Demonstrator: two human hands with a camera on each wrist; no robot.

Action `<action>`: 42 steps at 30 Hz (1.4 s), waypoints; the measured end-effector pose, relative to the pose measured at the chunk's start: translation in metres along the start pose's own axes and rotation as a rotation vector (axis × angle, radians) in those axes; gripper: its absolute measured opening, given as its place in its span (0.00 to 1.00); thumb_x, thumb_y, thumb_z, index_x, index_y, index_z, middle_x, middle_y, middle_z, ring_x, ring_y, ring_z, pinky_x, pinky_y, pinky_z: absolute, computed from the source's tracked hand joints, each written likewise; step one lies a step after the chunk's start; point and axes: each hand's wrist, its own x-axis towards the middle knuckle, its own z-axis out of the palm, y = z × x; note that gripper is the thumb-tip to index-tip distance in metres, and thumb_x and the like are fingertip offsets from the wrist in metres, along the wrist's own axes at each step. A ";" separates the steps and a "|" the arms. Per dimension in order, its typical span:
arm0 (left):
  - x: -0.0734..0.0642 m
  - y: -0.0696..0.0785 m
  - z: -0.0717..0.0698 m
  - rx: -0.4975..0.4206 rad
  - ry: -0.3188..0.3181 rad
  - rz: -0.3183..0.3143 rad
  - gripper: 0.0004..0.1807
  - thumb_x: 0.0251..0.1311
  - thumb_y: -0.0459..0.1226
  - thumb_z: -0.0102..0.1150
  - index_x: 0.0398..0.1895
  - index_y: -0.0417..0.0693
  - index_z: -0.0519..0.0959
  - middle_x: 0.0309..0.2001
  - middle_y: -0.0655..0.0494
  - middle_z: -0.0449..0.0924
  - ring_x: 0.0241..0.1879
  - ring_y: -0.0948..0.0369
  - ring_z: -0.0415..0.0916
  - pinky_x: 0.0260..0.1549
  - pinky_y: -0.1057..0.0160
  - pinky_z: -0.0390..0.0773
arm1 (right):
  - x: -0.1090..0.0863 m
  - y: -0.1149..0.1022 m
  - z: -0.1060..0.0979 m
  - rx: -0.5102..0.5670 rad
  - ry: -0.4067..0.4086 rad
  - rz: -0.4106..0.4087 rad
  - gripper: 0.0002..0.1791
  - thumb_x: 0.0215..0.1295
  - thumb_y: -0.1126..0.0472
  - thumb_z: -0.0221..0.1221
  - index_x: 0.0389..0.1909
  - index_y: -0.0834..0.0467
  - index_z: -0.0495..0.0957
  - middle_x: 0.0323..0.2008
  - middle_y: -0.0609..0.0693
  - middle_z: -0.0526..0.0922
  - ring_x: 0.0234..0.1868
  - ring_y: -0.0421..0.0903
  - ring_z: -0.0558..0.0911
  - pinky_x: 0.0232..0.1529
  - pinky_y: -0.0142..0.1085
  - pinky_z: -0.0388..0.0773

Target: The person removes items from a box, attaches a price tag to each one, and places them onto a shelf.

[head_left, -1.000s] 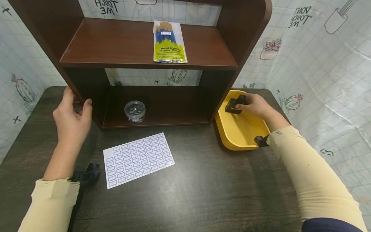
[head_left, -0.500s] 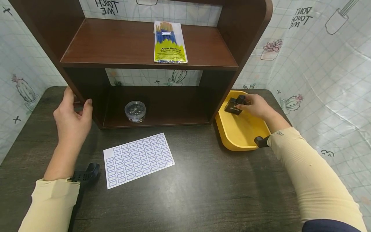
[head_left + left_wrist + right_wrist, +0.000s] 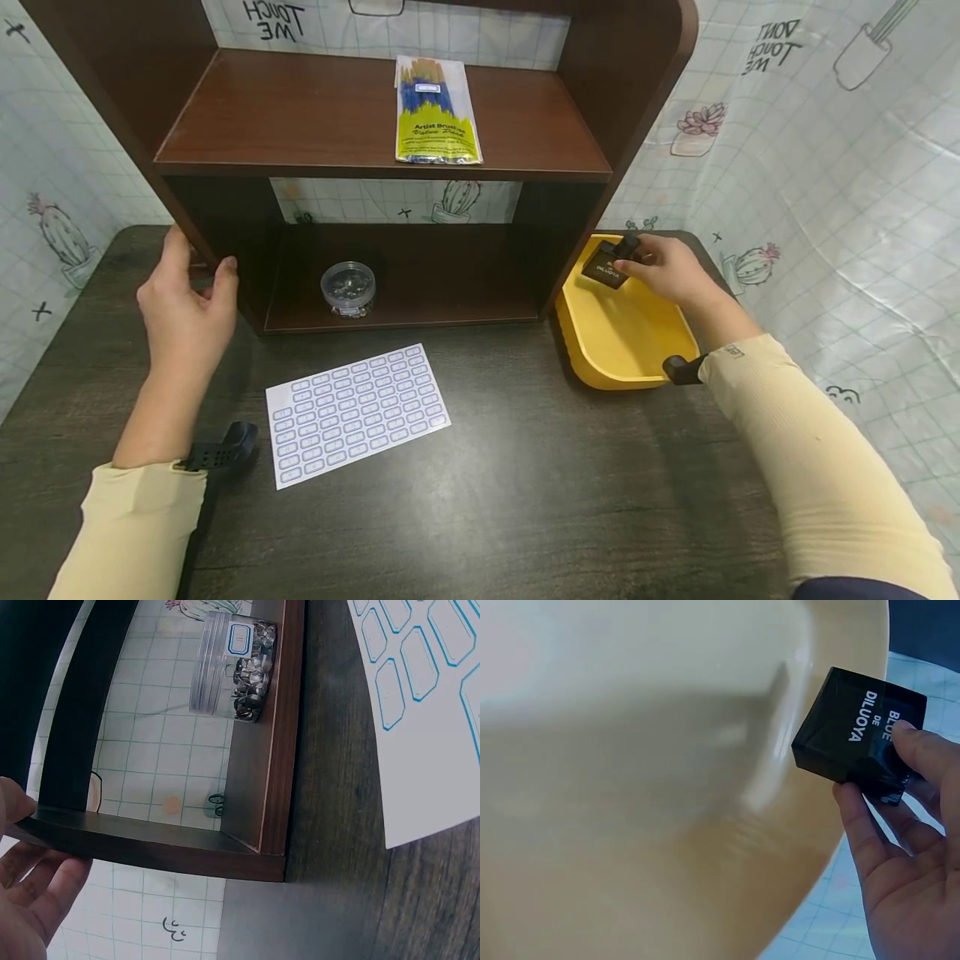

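My right hand (image 3: 670, 265) pinches a black square perfume bottle (image 3: 606, 265) by its neck and cap, over the back of the yellow tub (image 3: 587, 360). White lettering reading "BLUE DE DILUOYA" shows on the perfume bottle (image 3: 859, 724) in the right wrist view, where thumb and fingers hold one end. On the far left, my left hand (image 3: 187, 304) grips the side panel of the dark brown shelf (image 3: 375, 171). In the left wrist view the thumb of the left hand (image 3: 34, 892) lies on the inner side of the panel, with fingers around the outside.
A lidded clear jar (image 3: 348, 289) of small metal pieces stands on the lower shelf level. Packaged artist brushes (image 3: 438, 108) lie on the upper level. A sheet of blue-bordered labels (image 3: 358, 415) lies on the dark table (image 3: 510, 483) before the shelf.
The right hand has tilted and slightly raised the perfume bottle, so its lettered face shows more. My left hand stays in place on the shelf panel.
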 end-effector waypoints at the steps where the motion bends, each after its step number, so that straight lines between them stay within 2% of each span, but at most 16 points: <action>1: 0.000 0.000 0.000 0.003 -0.003 -0.004 0.20 0.72 0.35 0.57 0.65 0.45 0.76 0.49 0.40 0.88 0.42 0.80 0.77 0.34 0.85 0.64 | -0.001 0.000 -0.001 -0.001 -0.003 0.004 0.38 0.77 0.44 0.57 0.75 0.67 0.65 0.68 0.75 0.72 0.69 0.72 0.72 0.66 0.66 0.71; 4: 0.000 -0.001 0.000 0.015 -0.010 -0.011 0.19 0.72 0.36 0.57 0.65 0.46 0.75 0.50 0.40 0.88 0.45 0.60 0.83 0.34 0.84 0.64 | -0.007 -0.001 -0.001 0.005 0.020 -0.008 0.40 0.77 0.43 0.57 0.76 0.68 0.62 0.69 0.76 0.70 0.69 0.72 0.71 0.68 0.67 0.69; 5: 0.000 -0.001 0.000 0.016 -0.010 -0.012 0.19 0.72 0.36 0.57 0.65 0.46 0.75 0.50 0.40 0.88 0.44 0.59 0.83 0.34 0.84 0.64 | -0.009 -0.002 -0.001 0.008 0.037 -0.019 0.38 0.77 0.43 0.56 0.73 0.67 0.66 0.67 0.75 0.73 0.68 0.71 0.73 0.66 0.67 0.71; 8: 0.000 -0.002 0.000 0.008 -0.006 -0.007 0.19 0.72 0.36 0.57 0.64 0.45 0.76 0.49 0.40 0.88 0.42 0.77 0.78 0.33 0.84 0.64 | -0.017 -0.007 -0.002 0.029 0.089 -0.051 0.31 0.77 0.43 0.57 0.62 0.66 0.74 0.61 0.72 0.80 0.64 0.68 0.78 0.60 0.62 0.75; 11: 0.000 -0.003 0.000 -0.002 0.004 0.004 0.19 0.72 0.36 0.57 0.64 0.45 0.76 0.48 0.40 0.88 0.39 0.92 0.65 0.33 0.84 0.64 | -0.023 -0.013 -0.004 0.055 0.104 -0.060 0.31 0.76 0.42 0.57 0.63 0.65 0.74 0.60 0.70 0.81 0.64 0.68 0.78 0.59 0.61 0.76; 13: 0.000 -0.003 -0.001 -0.003 0.009 0.011 0.19 0.72 0.35 0.57 0.64 0.44 0.76 0.48 0.39 0.88 0.39 0.94 0.64 0.33 0.84 0.64 | -0.026 -0.017 -0.006 0.076 0.090 -0.049 0.37 0.76 0.41 0.58 0.72 0.65 0.69 0.66 0.72 0.77 0.68 0.69 0.76 0.63 0.64 0.74; 17: 0.001 -0.003 -0.001 0.002 0.010 0.010 0.19 0.72 0.36 0.57 0.63 0.43 0.76 0.48 0.39 0.88 0.38 0.94 0.64 0.33 0.85 0.63 | -0.033 -0.021 -0.007 0.093 0.092 -0.044 0.45 0.75 0.41 0.59 0.80 0.65 0.58 0.70 0.73 0.72 0.70 0.71 0.73 0.67 0.66 0.72; 19: 0.001 -0.003 -0.001 0.002 0.008 0.009 0.19 0.72 0.36 0.57 0.63 0.43 0.76 0.48 0.39 0.87 0.38 0.94 0.64 0.33 0.85 0.63 | -0.037 -0.023 -0.005 0.093 0.126 -0.058 0.41 0.74 0.42 0.60 0.77 0.64 0.64 0.67 0.71 0.76 0.68 0.69 0.76 0.63 0.59 0.77; 21: 0.002 -0.003 0.000 0.002 0.007 0.014 0.19 0.72 0.36 0.57 0.63 0.43 0.76 0.47 0.39 0.87 0.39 0.94 0.64 0.33 0.85 0.63 | -0.042 -0.024 -0.002 0.099 0.173 -0.083 0.34 0.74 0.45 0.61 0.71 0.63 0.72 0.61 0.68 0.81 0.63 0.64 0.80 0.57 0.45 0.80; 23: 0.002 -0.003 0.000 0.001 0.010 0.017 0.19 0.72 0.36 0.57 0.63 0.43 0.76 0.47 0.39 0.87 0.38 0.94 0.64 0.33 0.86 0.62 | -0.046 -0.025 0.001 0.111 0.222 -0.111 0.25 0.73 0.47 0.63 0.60 0.61 0.79 0.50 0.60 0.86 0.53 0.54 0.85 0.47 0.31 0.78; 25: 0.001 -0.003 0.000 0.002 0.012 0.017 0.19 0.72 0.36 0.57 0.63 0.44 0.76 0.47 0.39 0.88 0.39 0.92 0.64 0.33 0.85 0.62 | -0.051 -0.026 0.004 0.140 0.257 -0.136 0.18 0.72 0.49 0.65 0.51 0.59 0.81 0.41 0.48 0.85 0.44 0.42 0.83 0.40 0.22 0.74; 27: 0.001 -0.003 0.001 0.007 0.009 0.017 0.19 0.72 0.36 0.57 0.64 0.44 0.76 0.48 0.39 0.88 0.40 0.86 0.70 0.33 0.85 0.63 | -0.056 -0.027 0.005 0.151 0.279 -0.160 0.14 0.71 0.51 0.66 0.46 0.58 0.81 0.35 0.40 0.82 0.38 0.35 0.79 0.38 0.18 0.73; 29: 0.001 -0.003 0.002 0.009 0.005 0.017 0.19 0.72 0.36 0.57 0.64 0.45 0.76 0.48 0.39 0.88 0.41 0.74 0.78 0.33 0.85 0.63 | -0.062 -0.029 0.005 0.158 0.281 -0.175 0.13 0.71 0.52 0.66 0.45 0.57 0.80 0.33 0.36 0.79 0.38 0.28 0.77 0.41 0.16 0.74; 33: 0.001 -0.002 0.002 0.009 0.002 0.019 0.20 0.72 0.35 0.57 0.65 0.44 0.75 0.49 0.38 0.87 0.44 0.46 0.84 0.34 0.85 0.63 | -0.072 -0.038 0.006 0.168 0.271 -0.203 0.11 0.71 0.54 0.67 0.44 0.57 0.79 0.34 0.37 0.79 0.41 0.23 0.79 0.44 0.14 0.76; 39: 0.000 -0.002 0.002 0.002 -0.002 0.024 0.20 0.73 0.36 0.56 0.65 0.43 0.75 0.49 0.36 0.87 0.46 0.41 0.85 0.34 0.86 0.62 | -0.084 -0.051 0.013 0.179 0.265 -0.291 0.11 0.68 0.61 0.68 0.38 0.61 0.75 0.34 0.42 0.76 0.43 0.25 0.78 0.48 0.12 0.74; 42: 0.001 -0.002 0.001 0.001 0.000 0.022 0.20 0.73 0.36 0.56 0.65 0.44 0.75 0.49 0.36 0.87 0.46 0.42 0.85 0.34 0.85 0.62 | -0.090 -0.057 0.018 0.192 0.260 -0.330 0.09 0.66 0.64 0.69 0.40 0.61 0.78 0.35 0.40 0.77 0.46 0.26 0.77 0.49 0.12 0.74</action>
